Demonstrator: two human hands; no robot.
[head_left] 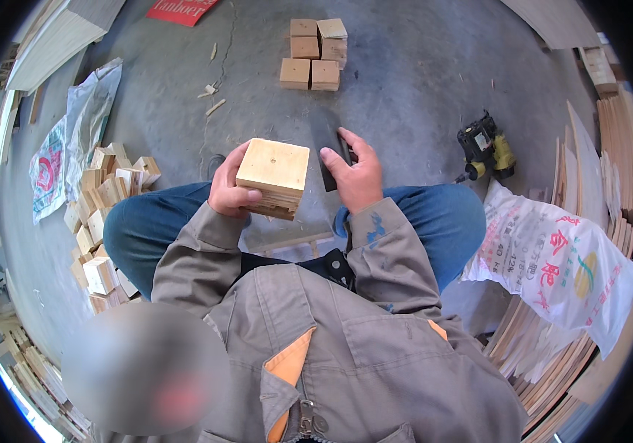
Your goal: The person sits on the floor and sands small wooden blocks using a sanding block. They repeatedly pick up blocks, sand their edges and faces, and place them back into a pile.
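My left hand [228,188] is wrapped round a layered wooden block [275,162] between my knees. The block's pale, smooth top faces up and has a small dark mark near its middle; thinner layers and a notch show low on its near side. Just to its right, my right hand [359,171] grips a dark, flat, long bar-like tool [327,159] between thumb and fingers. The tool's far end is smeared by motion, and its exact kind cannot be made out. A gap separates the tool from the block.
Several similar blocks [304,49] stand grouped on the concrete floor ahead. A heap of wooden blocks [102,203] lies by my left knee. To the right are a yellow-and-black power tool [485,148], a white printed sack [553,255] and stacked boards [619,140]. Wood slivers [215,108] litter the floor.
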